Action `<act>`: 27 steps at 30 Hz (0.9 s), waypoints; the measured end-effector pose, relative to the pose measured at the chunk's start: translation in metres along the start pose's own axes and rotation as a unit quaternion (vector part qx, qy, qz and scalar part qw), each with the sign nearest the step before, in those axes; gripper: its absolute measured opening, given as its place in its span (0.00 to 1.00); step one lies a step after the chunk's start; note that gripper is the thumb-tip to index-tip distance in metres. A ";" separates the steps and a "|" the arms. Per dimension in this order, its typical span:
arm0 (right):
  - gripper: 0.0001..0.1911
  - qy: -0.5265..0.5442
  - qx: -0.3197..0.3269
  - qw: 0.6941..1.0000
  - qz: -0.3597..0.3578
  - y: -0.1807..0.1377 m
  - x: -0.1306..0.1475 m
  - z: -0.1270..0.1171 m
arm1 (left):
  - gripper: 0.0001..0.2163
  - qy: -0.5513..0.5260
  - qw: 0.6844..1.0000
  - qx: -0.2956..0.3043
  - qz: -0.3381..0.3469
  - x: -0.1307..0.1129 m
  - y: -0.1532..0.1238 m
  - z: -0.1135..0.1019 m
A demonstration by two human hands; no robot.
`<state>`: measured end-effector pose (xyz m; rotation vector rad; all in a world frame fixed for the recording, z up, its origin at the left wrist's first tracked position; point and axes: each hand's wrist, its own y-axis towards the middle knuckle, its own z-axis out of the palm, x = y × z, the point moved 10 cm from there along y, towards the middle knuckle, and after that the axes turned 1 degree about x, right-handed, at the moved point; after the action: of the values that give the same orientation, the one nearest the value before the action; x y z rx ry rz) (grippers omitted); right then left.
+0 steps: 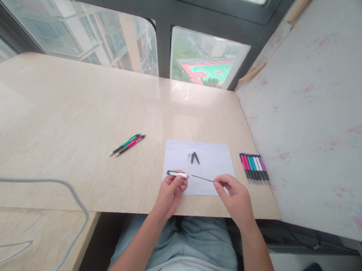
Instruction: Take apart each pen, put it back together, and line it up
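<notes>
My left hand [172, 189] is closed on a white pen barrel [179, 174] with a black clip, its open end facing right. Between the fingertips of my right hand [233, 193] is a thin dark pen refill [202, 178], held by its right end. The refill's left tip points toward the barrel, with a small gap between them. Both hands are above the near part of a white sheet of paper [207, 153] with faint writing along its top. On the sheet lie two black pen parts [194, 157] and a tiny metallic piece [189, 155].
A row of several pens [254, 167] in mixed colours lies right of the paper, near the wall [315, 118]. Two pens, one green [126, 144] and one pink [131, 145], lie to the left. A grey cable [74, 194] curves over the lower left. Windows stand behind the table [79, 106].
</notes>
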<state>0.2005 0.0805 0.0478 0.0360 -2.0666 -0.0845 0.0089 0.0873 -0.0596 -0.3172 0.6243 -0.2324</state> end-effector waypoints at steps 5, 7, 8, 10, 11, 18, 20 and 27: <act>0.06 0.002 -0.014 1.000 -0.018 0.000 0.008 -0.005 | 0.08 0.001 1.000 0.003 0.002 -0.001 0.000 0.002; 0.06 -0.008 0.006 1.000 -0.024 0.001 0.012 0.000 | 0.08 0.010 1.000 0.004 0.005 -0.001 -0.001 0.003; 0.06 -0.015 0.016 0.999 -0.026 0.001 0.014 0.003 | 0.08 0.018 1.000 0.005 0.006 -0.001 -0.001 0.004; 0.06 -0.028 0.026 0.999 -0.028 0.002 0.017 0.010 | 0.08 0.036 0.999 0.007 0.006 -0.001 -0.003 0.005; 0.06 -0.034 0.027 0.999 -0.029 0.002 0.018 0.013 | 0.09 0.043 0.999 0.007 0.005 -0.001 -0.003 0.005; 0.06 -0.046 0.028 0.997 -0.051 0.007 0.025 0.030 | 0.08 0.046 0.999 0.009 0.007 -0.001 -0.003 0.005; 0.06 -0.047 0.025 0.997 -0.053 0.008 0.026 0.031 | 0.08 0.048 0.999 0.014 0.007 0.000 -0.002 0.004; 0.07 -0.057 0.034 0.996 -0.060 0.010 0.032 0.030 | 0.08 0.067 0.997 0.020 0.019 -0.001 -0.004 0.006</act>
<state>0.1587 0.0904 0.0618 0.2010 -2.1804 -0.0927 0.0113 0.0856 -0.0534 -0.2532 0.7561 -0.2314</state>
